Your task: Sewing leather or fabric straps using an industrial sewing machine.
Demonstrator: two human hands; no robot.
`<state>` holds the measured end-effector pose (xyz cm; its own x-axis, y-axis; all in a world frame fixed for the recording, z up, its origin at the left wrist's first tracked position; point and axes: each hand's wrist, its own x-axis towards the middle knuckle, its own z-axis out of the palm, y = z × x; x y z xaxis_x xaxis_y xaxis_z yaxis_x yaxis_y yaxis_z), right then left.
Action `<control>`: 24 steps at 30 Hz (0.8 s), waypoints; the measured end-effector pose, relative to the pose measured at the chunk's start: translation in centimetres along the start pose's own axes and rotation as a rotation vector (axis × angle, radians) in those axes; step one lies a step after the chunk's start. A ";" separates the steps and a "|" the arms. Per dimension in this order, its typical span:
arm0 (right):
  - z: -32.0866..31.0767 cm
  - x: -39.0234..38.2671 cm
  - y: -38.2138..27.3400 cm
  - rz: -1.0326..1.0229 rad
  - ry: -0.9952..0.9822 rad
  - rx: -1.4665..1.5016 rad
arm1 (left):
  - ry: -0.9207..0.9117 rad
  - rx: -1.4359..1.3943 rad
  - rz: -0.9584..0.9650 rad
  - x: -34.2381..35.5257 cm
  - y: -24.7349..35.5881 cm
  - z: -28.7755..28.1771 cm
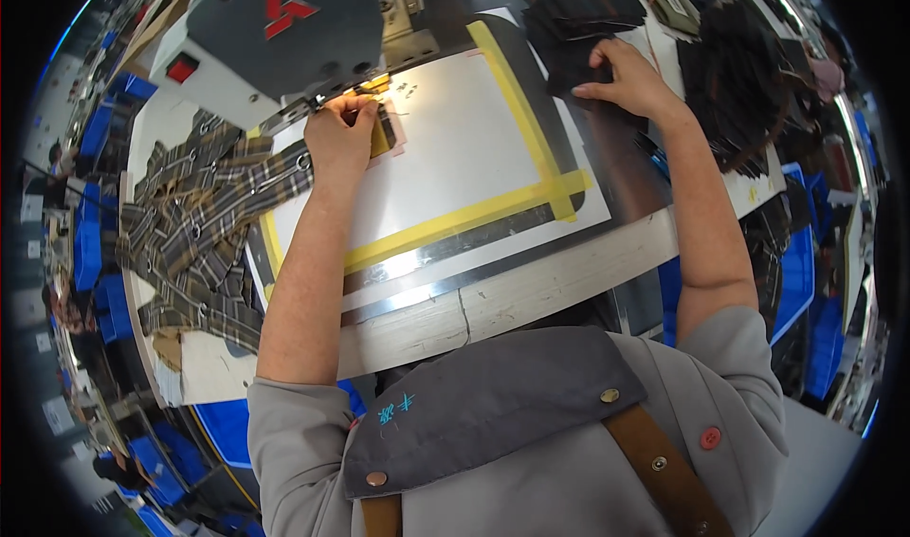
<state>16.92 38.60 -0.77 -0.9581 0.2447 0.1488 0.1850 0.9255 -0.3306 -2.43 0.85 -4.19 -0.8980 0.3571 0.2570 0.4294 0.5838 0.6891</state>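
My left hand (339,146) is beneath the head of a grey and white sewing machine (284,44), close to its lit needle area. Its fingers are pinched together on a small fabric piece (384,131), dark on one edge and mustard on the other. Trailing off to the left of that hand is a heap of plaid fabric strips (213,224) with metal rings on them. Over at the right, my right hand (626,80) hovers at or just over dark fabric pieces (578,58), thumb and forefinger apart; whether it touches them I cannot tell.
Yellow tape (445,224) frames a white sheet (455,148) on the work surface. More dark cloth (735,82) is heaped at the far right, with a blue pen (654,153) nearer my right forearm. Blue bins (796,272) stand below the table's edge.
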 end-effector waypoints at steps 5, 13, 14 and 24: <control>-1.6 -0.3 -3.5 0.089 -0.110 0.149 | 0.042 0.034 0.122 -1.5 -1.5 -3.3; -0.9 1.8 -8.8 -0.260 -0.162 0.535 | 0.283 0.251 0.287 -2.7 -2.2 -6.1; -0.4 2.2 -10.4 -0.306 -0.186 0.467 | 0.241 0.131 0.435 -3.0 -1.7 -5.8; 5.4 3.9 -19.7 -0.558 -0.160 0.496 | -0.366 -0.313 -0.098 -5.4 2.0 -4.2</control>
<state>8.33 19.75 1.31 -0.9077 -0.3011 0.2922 -0.4195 0.6518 -0.6317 2.82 -2.95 -1.36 -0.8158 0.5772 -0.0359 0.2444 0.4004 0.8832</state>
